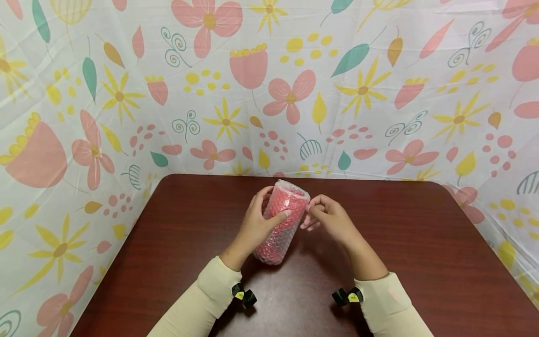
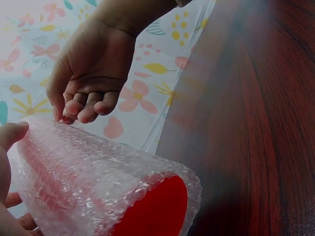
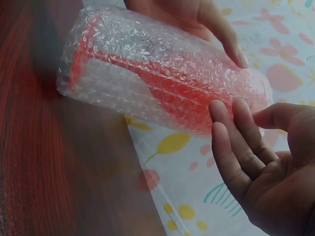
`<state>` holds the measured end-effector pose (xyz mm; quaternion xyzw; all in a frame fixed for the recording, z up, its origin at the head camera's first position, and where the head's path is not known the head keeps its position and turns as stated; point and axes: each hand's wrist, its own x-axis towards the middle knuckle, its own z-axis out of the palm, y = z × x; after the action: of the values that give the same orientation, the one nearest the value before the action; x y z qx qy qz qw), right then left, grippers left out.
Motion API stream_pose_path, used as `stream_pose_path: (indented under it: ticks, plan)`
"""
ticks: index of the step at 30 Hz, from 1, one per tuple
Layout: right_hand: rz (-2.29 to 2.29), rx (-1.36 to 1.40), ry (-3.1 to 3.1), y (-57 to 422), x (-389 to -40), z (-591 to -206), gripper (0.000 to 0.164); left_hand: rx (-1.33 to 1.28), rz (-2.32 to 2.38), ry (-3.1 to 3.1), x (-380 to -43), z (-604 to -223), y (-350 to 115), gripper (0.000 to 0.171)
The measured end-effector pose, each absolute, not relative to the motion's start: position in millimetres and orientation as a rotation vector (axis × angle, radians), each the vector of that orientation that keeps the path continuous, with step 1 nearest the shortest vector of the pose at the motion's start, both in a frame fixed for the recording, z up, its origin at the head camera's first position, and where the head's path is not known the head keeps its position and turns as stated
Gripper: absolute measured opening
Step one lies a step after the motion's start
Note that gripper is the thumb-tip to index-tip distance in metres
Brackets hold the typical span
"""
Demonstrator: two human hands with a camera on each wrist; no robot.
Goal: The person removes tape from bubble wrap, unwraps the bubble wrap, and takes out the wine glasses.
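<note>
A red cylinder wrapped in clear bubble wrap (image 1: 283,224) is held tilted above the table, its upper end leaning right in the head view. My left hand (image 1: 258,222) grips its side, with the thumb across the front. At the upper right rim, my right hand (image 1: 330,217) pinches the edge of the bubble wrap between thumb and index finger, the other fingers loosely bent. A flat red end (image 2: 155,209) shows in the left wrist view. Through the wrap (image 3: 162,73), the right wrist view shows a pale patch beside the red. What the cylinder is cannot be made out.
The dark reddish-brown table (image 1: 189,220) has rounded far corners. Behind and beside it hangs a white cloth (image 1: 269,93) printed with flowers and leaves. A small black wrist camera (image 1: 244,295) is strapped at the left cuff, another camera (image 1: 347,296) at the right.
</note>
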<state>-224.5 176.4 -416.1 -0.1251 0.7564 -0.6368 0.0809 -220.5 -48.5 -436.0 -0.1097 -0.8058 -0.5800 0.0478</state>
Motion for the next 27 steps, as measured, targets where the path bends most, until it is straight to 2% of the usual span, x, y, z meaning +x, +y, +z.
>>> stream_pose_path:
  ticks: [11,21,27]
  plan:
    - [-1.841,-0.353,2.336,176.4,-223.6,-415.1,0.014,-0.353,-1.747,-2.449,-219.5,-437.5,-47.4,0.079]
    - [-1.792,-0.345,2.404,176.1,-222.1,-415.9,0.021,-0.367,-1.754,-2.467,-220.8,-439.2,-47.6,0.085]
    - [-1.775,-0.363,2.404,175.1,-223.6,-418.1,0.022,-0.383,-1.749,-2.462,-221.5,-439.3,-48.2,0.083]
